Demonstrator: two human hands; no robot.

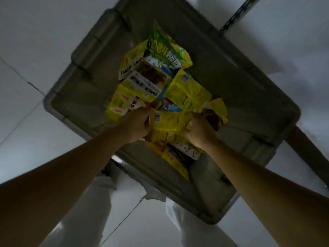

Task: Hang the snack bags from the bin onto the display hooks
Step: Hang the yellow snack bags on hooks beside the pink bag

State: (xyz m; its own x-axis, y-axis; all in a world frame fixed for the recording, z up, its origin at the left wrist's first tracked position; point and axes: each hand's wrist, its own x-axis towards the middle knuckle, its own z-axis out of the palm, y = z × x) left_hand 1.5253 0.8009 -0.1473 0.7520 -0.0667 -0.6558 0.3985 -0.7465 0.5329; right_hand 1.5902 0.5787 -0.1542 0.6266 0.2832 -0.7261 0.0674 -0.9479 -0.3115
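Grips: left grip (137, 124) and right grip (200, 131) both pinching one yellow snack bag (168, 124) mid-frame | other bags (188, 91) heaped above it | all in grey bin (76, 104)

A single head-worn camera; it faces steeply down, close over the open bin (240, 97). The bin fills the middle of the view; floor (23, 122) shows around it.

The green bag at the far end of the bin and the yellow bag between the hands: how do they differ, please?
The green bag lies untouched; the yellow bag is held by the left hand and right hand. The green bag shows white lettering; the yellow bag shows a barcode. Both are snack bags inside the bin.
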